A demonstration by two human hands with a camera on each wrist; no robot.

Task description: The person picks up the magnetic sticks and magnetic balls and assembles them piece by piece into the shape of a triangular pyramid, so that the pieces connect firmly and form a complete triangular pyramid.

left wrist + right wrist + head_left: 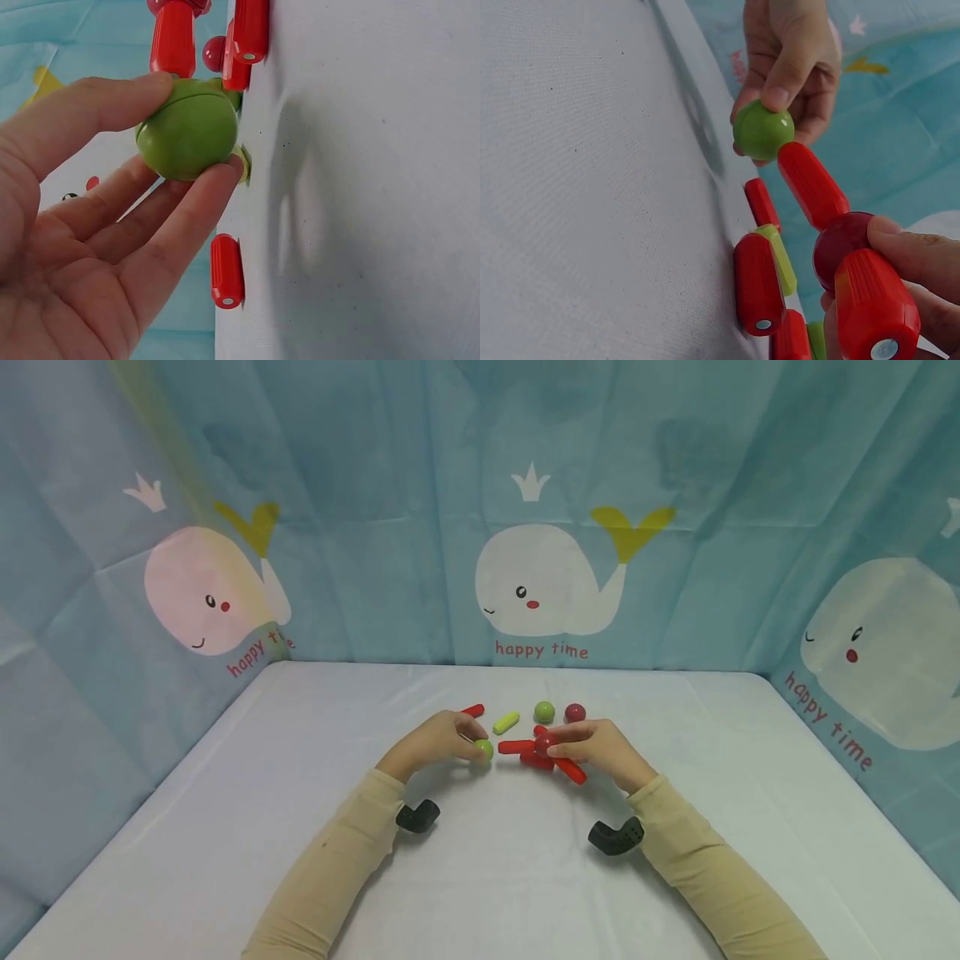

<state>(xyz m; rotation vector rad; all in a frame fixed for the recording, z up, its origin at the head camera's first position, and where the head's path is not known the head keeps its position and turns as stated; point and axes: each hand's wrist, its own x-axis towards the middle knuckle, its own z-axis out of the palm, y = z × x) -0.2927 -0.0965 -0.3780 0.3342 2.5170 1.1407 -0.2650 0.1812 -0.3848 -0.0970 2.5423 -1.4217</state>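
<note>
My left hand (444,739) pinches a green ball (187,135) between thumb and fingertips, just above the table. Across from it, my right hand (600,747) grips a dark red ball (841,246) by thumb and fingers. Two red rods are joined to that ball: one rod (812,184) points at the green ball, the other rod (875,304) sticks out toward the wrist camera and shows a silvery disc at its end. The first rod's tip is very close to the green ball; I cannot tell whether they touch.
Beyond the hands lie a yellow-green rod (506,722), another green ball (544,712) and another dark red ball (575,712). Loose red rods lie near the left hand (472,711) and under the right-hand piece (536,761). A whale-printed curtain (375,568) surrounds the white table (517,877).
</note>
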